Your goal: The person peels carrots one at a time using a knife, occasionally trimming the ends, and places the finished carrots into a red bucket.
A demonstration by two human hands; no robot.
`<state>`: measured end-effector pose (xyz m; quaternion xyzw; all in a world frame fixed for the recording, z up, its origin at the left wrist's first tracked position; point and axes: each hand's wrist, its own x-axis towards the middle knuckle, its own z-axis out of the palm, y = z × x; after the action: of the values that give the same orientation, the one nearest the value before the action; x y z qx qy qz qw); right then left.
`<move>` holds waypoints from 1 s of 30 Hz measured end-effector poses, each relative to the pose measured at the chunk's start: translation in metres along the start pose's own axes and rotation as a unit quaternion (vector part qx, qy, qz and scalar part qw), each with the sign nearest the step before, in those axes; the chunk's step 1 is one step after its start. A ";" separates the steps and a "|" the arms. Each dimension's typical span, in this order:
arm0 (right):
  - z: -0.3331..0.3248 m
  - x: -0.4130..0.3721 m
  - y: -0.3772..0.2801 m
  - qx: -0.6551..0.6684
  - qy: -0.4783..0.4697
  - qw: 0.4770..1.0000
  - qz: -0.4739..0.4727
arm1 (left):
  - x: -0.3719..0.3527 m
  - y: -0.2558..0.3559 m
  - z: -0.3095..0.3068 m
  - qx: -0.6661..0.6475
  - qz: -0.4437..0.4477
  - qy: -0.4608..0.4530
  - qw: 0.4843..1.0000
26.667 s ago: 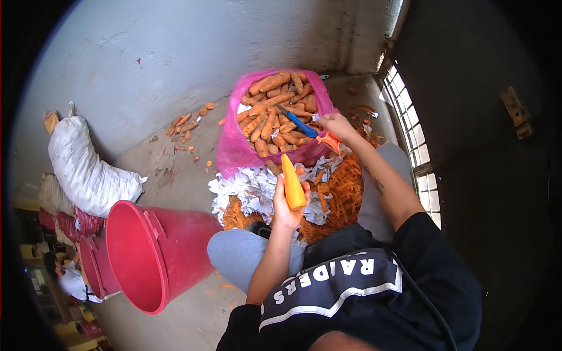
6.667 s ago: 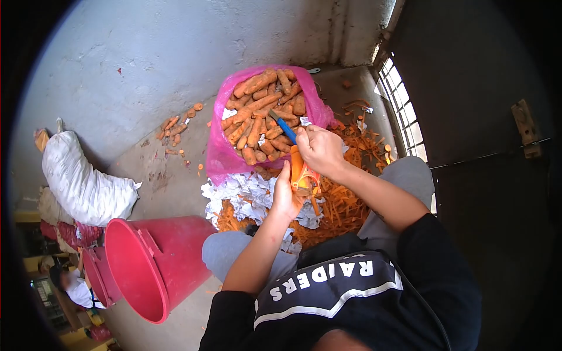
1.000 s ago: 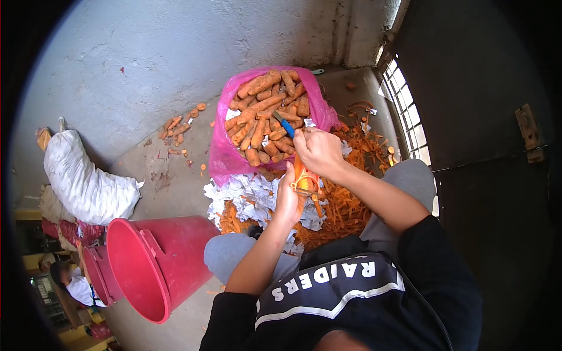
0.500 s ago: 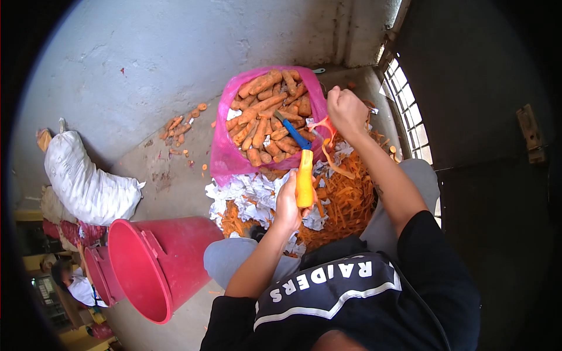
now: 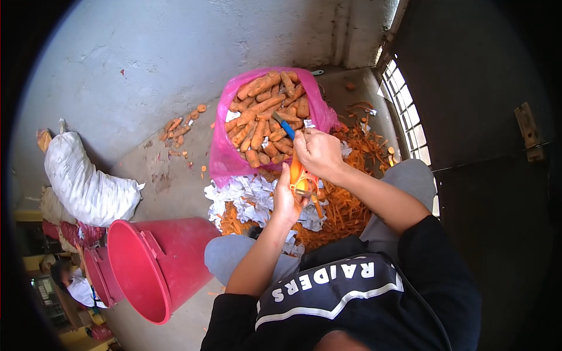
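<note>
My left hand (image 5: 288, 198) is wrapped round a peeled carrot (image 5: 295, 169), which is partly hidden by my other hand. My right hand (image 5: 319, 153) grips an orange peeler (image 5: 308, 181), its head against the carrot near my left fingers. A knife with a blue handle (image 5: 285, 126) points up and left from beside my right knuckles, over the carrots. Just beyond, a pink bag (image 5: 220, 153) lies open, full of unpeeled carrots (image 5: 257, 136). Orange peelings (image 5: 346, 212) and crumpled white paper (image 5: 252, 196) are heaped below my hands.
Two red bins (image 5: 187, 248) (image 5: 104, 275) stand at the left. A stuffed white sack (image 5: 88, 181) leans by the wall, with carrot pieces (image 5: 177, 130) on the floor. A person (image 5: 81, 286) is at the far lower left. A barred opening (image 5: 410, 117) is on the right.
My right hand has moved down and left with the peeler, from beside the bag onto the carrot. A long strip of peel that hung near the peeler no longer hangs there.
</note>
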<state>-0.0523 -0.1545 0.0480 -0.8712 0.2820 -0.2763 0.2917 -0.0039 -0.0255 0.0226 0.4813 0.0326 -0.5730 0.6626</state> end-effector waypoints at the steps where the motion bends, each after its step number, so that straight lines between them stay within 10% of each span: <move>1: 0.003 0.000 0.003 -0.005 0.009 1.000 0.004 | -0.001 0.001 0.004 0.004 0.006 0.005 1.000; 10: -0.022 0.071 0.075 -0.108 0.153 0.958 0.216 | -0.012 -0.002 0.000 0.037 0.025 -0.107 0.993; 23: -0.003 0.001 0.003 0.001 0.020 1.000 0.001 | 0.001 -0.005 0.001 -0.024 0.027 0.011 0.999; 30: -0.011 0.042 0.035 -0.022 0.114 0.987 0.112 | -0.010 -0.005 0.007 0.051 0.063 -0.065 0.995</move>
<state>-0.0418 -0.2094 0.0450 -0.8031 0.4153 -0.3332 0.2674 -0.0141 -0.0223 0.0292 0.4772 -0.0704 -0.5612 0.6726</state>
